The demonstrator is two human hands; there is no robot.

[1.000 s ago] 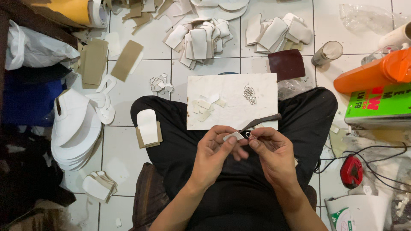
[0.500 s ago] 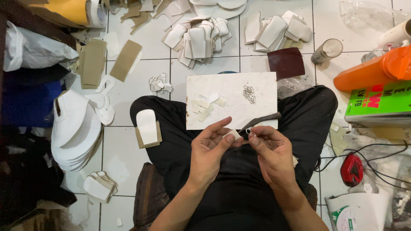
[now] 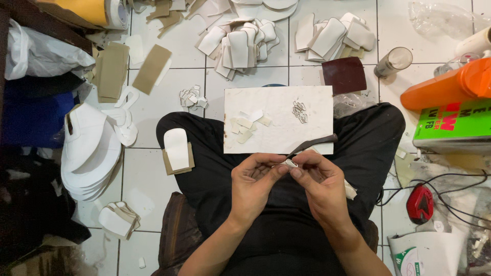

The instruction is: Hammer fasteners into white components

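My left hand (image 3: 254,181) and my right hand (image 3: 316,180) meet over my lap and pinch a small folded white strip (image 3: 290,164) between their fingertips. A dark-handled tool (image 3: 313,143) sticks up and to the right from my right hand, lying across the near edge of a white work board (image 3: 279,118) that rests on my knees. On the board lie several small cream scraps (image 3: 246,124) and a little heap of metal rings (image 3: 299,110).
White cut shoe pieces lie in piles (image 3: 239,37) on the tiled floor ahead, with a stack of white uppers (image 3: 89,153) at left. A dark red square (image 3: 344,74), a glass (image 3: 393,61), an orange bottle (image 3: 442,88), a green box (image 3: 452,125) and a red device (image 3: 420,203) with cables stand at right.
My left fingers have closed back in on the strip against my right fingertips. The small piece now sits slightly lower, nearer my lap. The tool handle stays across the board's edge.
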